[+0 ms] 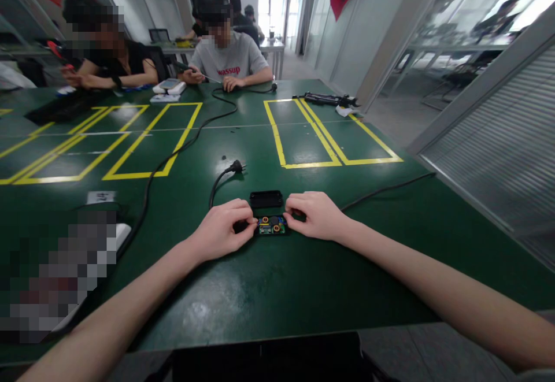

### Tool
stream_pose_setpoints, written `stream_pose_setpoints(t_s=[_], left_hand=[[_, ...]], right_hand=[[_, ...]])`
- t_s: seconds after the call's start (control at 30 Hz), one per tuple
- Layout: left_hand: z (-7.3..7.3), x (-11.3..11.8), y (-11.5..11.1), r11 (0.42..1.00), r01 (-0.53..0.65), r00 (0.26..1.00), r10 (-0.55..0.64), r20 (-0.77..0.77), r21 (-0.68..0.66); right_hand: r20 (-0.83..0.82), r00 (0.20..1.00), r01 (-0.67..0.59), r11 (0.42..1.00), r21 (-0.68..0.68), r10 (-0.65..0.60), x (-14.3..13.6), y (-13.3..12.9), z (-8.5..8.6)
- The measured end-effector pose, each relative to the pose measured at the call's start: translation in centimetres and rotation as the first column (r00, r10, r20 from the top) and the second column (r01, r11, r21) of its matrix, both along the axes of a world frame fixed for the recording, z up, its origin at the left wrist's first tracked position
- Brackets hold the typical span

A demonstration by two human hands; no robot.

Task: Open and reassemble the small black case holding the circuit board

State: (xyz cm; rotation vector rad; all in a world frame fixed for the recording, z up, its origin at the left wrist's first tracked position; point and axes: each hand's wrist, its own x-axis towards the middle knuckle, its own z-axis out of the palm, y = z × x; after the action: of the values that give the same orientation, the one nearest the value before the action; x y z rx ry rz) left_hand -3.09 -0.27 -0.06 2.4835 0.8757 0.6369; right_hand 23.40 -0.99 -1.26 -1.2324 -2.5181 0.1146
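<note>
An open black case with a circuit board (272,225) inside lies on the green table (243,307), between my hands. Copper-coloured ring coils show on the board. My left hand (225,227) pinches the left end of this case, thumb and fingertips together. At the opposite end, my right hand (315,215) has its fingers curled, with the thumb and fingertips at the case's right edge. Just beyond the board rests a black cover (266,199), hollow side up. A black plug (236,167) on a cable lies past my left hand, and another cable (390,186) runs off to the right.
A long black cable (150,191) crosses the table on the left, near a partly blurred white-edged object (122,233). Yellow tape rectangles (312,166) mark the far half. Two people sit across, one holding a tool. A black folded stand (325,99) lies far right.
</note>
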Motion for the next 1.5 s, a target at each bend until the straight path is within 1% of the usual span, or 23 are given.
stream_pose_setpoints(t_s=[0.1, 0.2, 0.27, 0.3, 0.4, 0.47, 0.57, 0.67, 0.73, 0.83, 0.93, 1.03, 1.1, 1.27, 1.4, 1.5], left_hand=[[-0.5, -0.1, 0.2, 1.0, -0.011, 0.998, 0.009, 0.058, 0.026], [-1.0, -0.2, 0.6, 0.993, -0.115, 0.987, 0.112, 0.113, 0.027], [-1.3, -0.1, 0.9, 0.98, -0.19, 0.976, 0.183, 0.117, 0.052], [-1.4, 0.0, 1.0, 0.976, -0.207, 0.974, 0.2, 0.105, 0.063], [-1.5, 0.2, 1.1, 0.981, -0.188, 0.98, 0.184, 0.07, 0.051], [-1.3, 0.4, 1.0, 0.984, -0.177, 0.979, 0.176, 0.102, 0.002], [-0.9, 0.6, 0.7, 0.978, -0.182, 0.961, 0.199, 0.19, -0.104], [-0.7, 0.7, 0.3, 0.968, -0.184, 0.941, 0.223, 0.253, -0.17], [-0.6, 0.8, 0.2, 0.973, -0.155, 0.94, 0.198, 0.277, -0.169], [-0.5, 0.8, 0.0, 0.992, -0.07, 0.953, 0.097, 0.288, -0.102], [-0.3, 0.8, -0.2, 0.999, 0.004, 0.954, 0.012, 0.3, -0.053], [0.0, 0.7, -0.3, 0.995, 0.067, 0.955, -0.044, 0.295, -0.069], [0.1, 0.6, -0.4, 0.992, 0.102, 0.953, -0.075, 0.294, -0.077], [0.2, 0.6, -0.6, 0.987, 0.135, 0.95, -0.102, 0.295, -0.092], [0.0, 0.6, -0.7, 0.983, 0.167, 0.949, -0.138, 0.285, -0.082], [-0.1, 0.5, -0.7, 0.983, 0.16, 0.957, -0.131, 0.26, -0.09]], right_hand=[[-0.018, 1.0, -0.021, 0.991, 0.134, 0.023, 0.1, -0.1, -0.2], [-0.055, 0.998, -0.025, 0.985, 0.168, 0.034, 0.1, -0.1, -0.4], [-0.072, 0.997, -0.019, 0.99, 0.136, 0.029, 0.1, -0.1, -0.7], [-0.084, 0.996, -0.022, 0.994, 0.11, 0.032, 0.1, 0.0, -0.9], [-0.179, 0.982, -0.061, 0.998, 0.022, 0.064, 0.1, 0.2, -1.2], [-0.3, 0.951, -0.087, 0.996, -0.029, 0.075, 0.0, 0.3, -1.3], [-0.486, 0.871, -0.127, 0.988, -0.087, 0.069, -0.2, 0.1, -1.1], [-0.573, 0.817, -0.152, 0.982, -0.111, 0.062, -0.5, -0.2, -0.8], [-0.575, 0.814, -0.166, 0.981, -0.095, 0.083, -0.5, -0.3, -0.7], [-0.551, 0.82, -0.198, 0.98, -0.02, 0.154, -0.5, -0.5, -0.6], [-0.534, 0.811, -0.256, 0.966, 0.044, 0.239, -0.5, -0.6, -0.4], [-0.521, 0.797, -0.325, 0.944, 0.055, 0.305, -0.4, -0.8, -0.2], [-0.526, 0.789, -0.342, 0.938, 0.052, 0.317, -0.4, -0.9, -0.1], [-0.535, 0.786, -0.357, 0.934, 0.018, 0.311, -0.4, -1.2, 0.1], [-0.492, 0.798, -0.398, 0.917, 0.003, 0.348, -0.5, -1.4, 0.2], [-0.461, 0.81, -0.406, 0.914, 0.006, 0.363, -0.5, -1.4, 0.2]])
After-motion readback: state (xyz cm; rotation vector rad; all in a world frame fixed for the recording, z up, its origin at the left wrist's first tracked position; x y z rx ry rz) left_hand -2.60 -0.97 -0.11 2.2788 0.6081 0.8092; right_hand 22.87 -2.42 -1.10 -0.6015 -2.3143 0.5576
